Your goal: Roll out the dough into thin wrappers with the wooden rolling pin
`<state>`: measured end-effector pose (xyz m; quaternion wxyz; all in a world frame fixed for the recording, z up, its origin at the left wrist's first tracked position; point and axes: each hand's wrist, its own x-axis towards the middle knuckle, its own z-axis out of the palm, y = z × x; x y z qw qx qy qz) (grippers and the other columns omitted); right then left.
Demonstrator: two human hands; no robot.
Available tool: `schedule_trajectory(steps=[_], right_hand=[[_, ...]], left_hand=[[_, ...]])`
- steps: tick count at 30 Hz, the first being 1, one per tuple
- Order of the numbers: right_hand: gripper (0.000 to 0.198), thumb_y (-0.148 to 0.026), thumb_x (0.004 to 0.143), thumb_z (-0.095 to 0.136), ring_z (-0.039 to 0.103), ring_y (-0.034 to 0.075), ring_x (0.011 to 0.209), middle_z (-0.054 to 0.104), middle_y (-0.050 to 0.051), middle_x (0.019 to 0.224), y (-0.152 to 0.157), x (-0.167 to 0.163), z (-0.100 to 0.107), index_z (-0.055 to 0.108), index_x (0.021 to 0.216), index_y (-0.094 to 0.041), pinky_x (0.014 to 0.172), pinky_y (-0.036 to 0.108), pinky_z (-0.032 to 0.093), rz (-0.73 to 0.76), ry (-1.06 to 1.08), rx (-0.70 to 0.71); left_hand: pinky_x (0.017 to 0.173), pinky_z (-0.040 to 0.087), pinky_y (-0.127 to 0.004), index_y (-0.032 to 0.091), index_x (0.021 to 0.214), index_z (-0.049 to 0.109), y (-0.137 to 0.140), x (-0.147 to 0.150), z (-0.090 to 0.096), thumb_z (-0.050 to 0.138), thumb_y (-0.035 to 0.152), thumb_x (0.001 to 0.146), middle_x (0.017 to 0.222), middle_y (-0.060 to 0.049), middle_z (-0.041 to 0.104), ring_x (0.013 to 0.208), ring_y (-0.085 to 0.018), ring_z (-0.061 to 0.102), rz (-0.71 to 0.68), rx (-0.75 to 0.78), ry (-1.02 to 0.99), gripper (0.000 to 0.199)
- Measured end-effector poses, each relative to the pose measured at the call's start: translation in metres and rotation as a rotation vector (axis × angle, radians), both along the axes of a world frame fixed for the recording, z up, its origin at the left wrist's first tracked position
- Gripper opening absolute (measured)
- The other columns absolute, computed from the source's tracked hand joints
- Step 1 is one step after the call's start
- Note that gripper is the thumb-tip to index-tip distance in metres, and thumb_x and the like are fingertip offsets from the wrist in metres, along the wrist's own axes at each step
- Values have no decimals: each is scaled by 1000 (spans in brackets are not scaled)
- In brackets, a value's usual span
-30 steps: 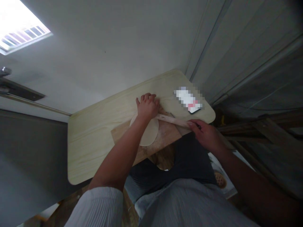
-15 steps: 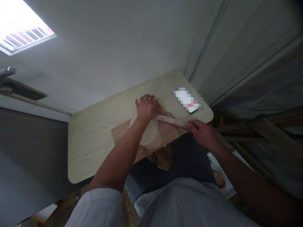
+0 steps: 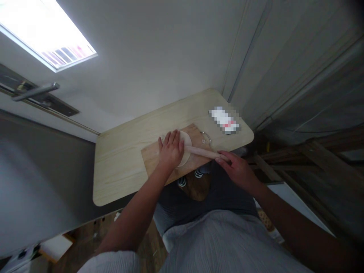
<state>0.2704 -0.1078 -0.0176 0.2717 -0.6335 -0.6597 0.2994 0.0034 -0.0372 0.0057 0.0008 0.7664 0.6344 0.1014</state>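
A thin round sheet of dough [image 3: 185, 138] lies on a wooden cutting board [image 3: 150, 156]. My left hand [image 3: 171, 152] rests on the left part of the dough, palm down, with its fingers stretched out and slightly apart. A slim wooden rolling pin [image 3: 203, 152] reaches across the board onto the dough. Its near right end is gripped by my right hand [image 3: 237, 168], fingers closed around it. The pin's far end is by my left hand, and I cannot tell whether that hand touches it.
The board lies at the front edge of a pale wood table [image 3: 119, 167]. A metal loop handle [image 3: 209, 137] sits at the board's right end. Farther right lies a phone [image 3: 224, 120] with a blurred screen. Behind the table stands a white door with a lever handle [image 3: 36, 91].
My left hand has come from the far edge of the dough back toward me. The pin and my right hand have shifted slightly nearer. The camera view has turned somewhat.
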Motion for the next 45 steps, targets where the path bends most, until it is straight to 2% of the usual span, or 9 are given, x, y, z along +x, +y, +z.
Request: schedule_trajectory(steps=[3, 10, 13, 15, 19, 24, 30, 39, 45], right_hand=[[49, -55, 96, 52, 67, 28, 109, 70, 11, 123, -5, -2, -1, 66, 128, -22, 95, 43, 52, 21, 7, 45], [44, -51, 98, 52, 69, 24, 101, 71, 7, 112, -21, -8, 3, 65, 130, -25, 89, 39, 54, 105, 21, 55], [40, -48, 98, 54, 68, 23, 105, 69, 7, 114, -23, -8, 0, 65, 128, -25, 92, 37, 53, 145, 66, 62], [38, -47, 97, 55, 67, 22, 105, 69, 7, 113, -22, -6, -1, 66, 126, -25, 92, 36, 53, 170, 91, 68], [36, -46, 97, 55, 67, 21, 99, 68, 7, 108, -19, -6, 1, 67, 124, -24, 87, 35, 54, 221, 108, 59], [36, -45, 97, 56, 67, 21, 96, 68, 7, 108, -19, -13, 3, 67, 123, -22, 84, 34, 55, 217, 104, 53], [38, -48, 96, 57, 67, 23, 103, 69, 8, 110, -17, -16, 2, 68, 122, -22, 90, 36, 54, 195, 95, 56], [38, -51, 96, 55, 68, 23, 102, 73, 7, 114, -1, -10, 4, 71, 117, -23, 91, 36, 51, 135, 78, 32], [43, -58, 93, 54, 69, 22, 74, 75, 5, 86, 19, -11, 7, 72, 109, -23, 67, 33, 49, -33, -22, 18]], left_hand=[[124, 18, -55, 24, 154, 37, -19, -5, -3, 23, 42, 106, 160, -5, 42, 150, -24, 33, 12, 17, -3, 53], [123, 18, -57, 22, 153, 36, -65, -15, -4, 29, 41, 105, 158, -9, 44, 149, -26, 34, 53, -1, -84, 52], [122, 18, -59, 24, 145, 47, -77, -17, 2, 38, 43, 104, 151, -10, 52, 146, -28, 38, 78, 33, -147, 46], [121, 19, -58, 25, 128, 60, -77, -18, 8, 43, 42, 102, 143, -9, 60, 141, -29, 44, 92, 78, -191, 35], [116, 29, -53, 23, 95, 64, -55, -19, 16, 47, 39, 100, 125, -9, 68, 125, -28, 57, 124, 192, -302, 24], [108, 40, -46, 22, 113, 61, -14, -19, 9, 41, 38, 102, 120, -10, 69, 120, -26, 58, 146, 234, -362, 28], [113, 35, -51, 23, 127, 59, 3, -15, -3, 39, 38, 102, 136, -11, 62, 130, -29, 51, 200, 121, -214, 35], [115, 30, -61, 26, 136, 52, 24, -5, 3, 34, 43, 104, 147, -11, 53, 138, -30, 44, 207, 57, -102, 41], [114, 30, -61, 23, 134, 54, 52, 1, 2, 36, 43, 103, 145, -13, 55, 135, -33, 45, 179, 78, -127, 41]])
